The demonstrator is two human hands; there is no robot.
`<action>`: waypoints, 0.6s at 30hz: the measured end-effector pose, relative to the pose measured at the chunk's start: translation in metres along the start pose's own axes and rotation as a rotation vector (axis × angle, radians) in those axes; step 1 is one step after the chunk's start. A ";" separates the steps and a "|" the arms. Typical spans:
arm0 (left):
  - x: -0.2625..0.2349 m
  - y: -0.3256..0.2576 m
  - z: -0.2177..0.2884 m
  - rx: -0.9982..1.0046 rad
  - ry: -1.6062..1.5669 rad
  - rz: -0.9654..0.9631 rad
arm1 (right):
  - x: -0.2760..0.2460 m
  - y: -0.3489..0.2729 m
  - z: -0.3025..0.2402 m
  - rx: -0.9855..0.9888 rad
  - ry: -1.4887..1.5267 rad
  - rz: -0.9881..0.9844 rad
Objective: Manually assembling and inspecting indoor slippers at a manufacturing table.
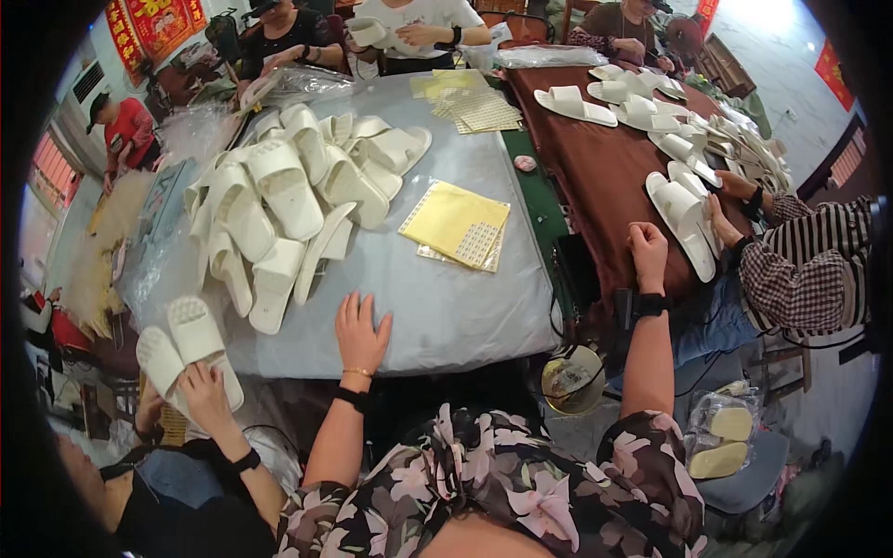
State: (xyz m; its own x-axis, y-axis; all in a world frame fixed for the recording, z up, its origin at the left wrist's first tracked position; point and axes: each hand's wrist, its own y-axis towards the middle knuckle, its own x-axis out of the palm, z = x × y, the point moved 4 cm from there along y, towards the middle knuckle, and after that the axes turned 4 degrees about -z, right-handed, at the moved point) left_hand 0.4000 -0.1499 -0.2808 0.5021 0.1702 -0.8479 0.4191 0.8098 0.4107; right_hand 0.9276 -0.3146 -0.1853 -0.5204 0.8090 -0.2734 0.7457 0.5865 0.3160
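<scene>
My left hand [361, 333] lies on the near edge of the grey-covered table [446, 325], fingers stretched out and holding nothing. In front of it rises a big heap of white slippers [284, 186]. Yellow sticker sheets [456, 221] with small printed labels lie beyond it to the right. My right hand [648, 253] is above the near side of the brown-covered table [595, 186], its fingers curled together. Whatever may be between those fingers is too small to make out. White slippers [686, 219] in a co-worker's hands are just to its right.
At lower left another person's hand [206, 395] handles a pair of white slippers [191, 344]. More label sheets [470, 102] lie at the far side. A bucket [572, 379] stands below the table edge. A stool [744, 474] bears bagged yellowish pieces. Several people sit around.
</scene>
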 end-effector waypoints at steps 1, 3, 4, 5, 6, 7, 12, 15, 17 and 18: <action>-0.002 0.000 0.000 0.004 -0.004 0.003 | -0.001 0.000 0.001 0.019 0.039 -0.001; 0.000 0.001 0.000 0.018 0.000 0.013 | -0.003 0.001 0.006 0.036 0.071 0.014; 0.001 0.001 0.003 0.036 -0.001 0.022 | -0.003 0.003 0.010 0.043 0.095 0.015; 0.002 -0.001 0.003 0.048 -0.012 0.019 | -0.005 0.003 0.013 0.054 0.120 0.016; 0.001 -0.002 -0.003 0.020 -0.001 0.016 | 0.002 -0.005 0.001 0.072 0.072 0.049; 0.000 -0.002 -0.008 -0.007 0.007 0.013 | 0.007 -0.004 0.000 0.020 -0.033 0.048; 0.000 -0.002 -0.004 0.015 0.012 0.026 | 0.006 -0.010 -0.016 -0.071 -0.134 0.047; 0.001 -0.002 -0.004 0.034 0.021 0.038 | -0.008 -0.006 -0.022 0.060 -0.065 -0.033; 0.002 -0.001 -0.004 0.049 0.023 0.041 | -0.035 0.004 -0.038 -0.190 -0.406 0.242; 0.002 -0.001 -0.004 0.045 0.013 0.032 | -0.047 0.014 -0.037 -0.165 -0.496 0.247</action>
State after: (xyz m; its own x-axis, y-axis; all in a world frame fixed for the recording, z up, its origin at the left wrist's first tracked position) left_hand 0.3977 -0.1478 -0.2841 0.5064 0.2030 -0.8380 0.4366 0.7777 0.4523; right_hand 0.9473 -0.3433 -0.1341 -0.0523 0.8311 -0.5537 0.7248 0.4130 0.5515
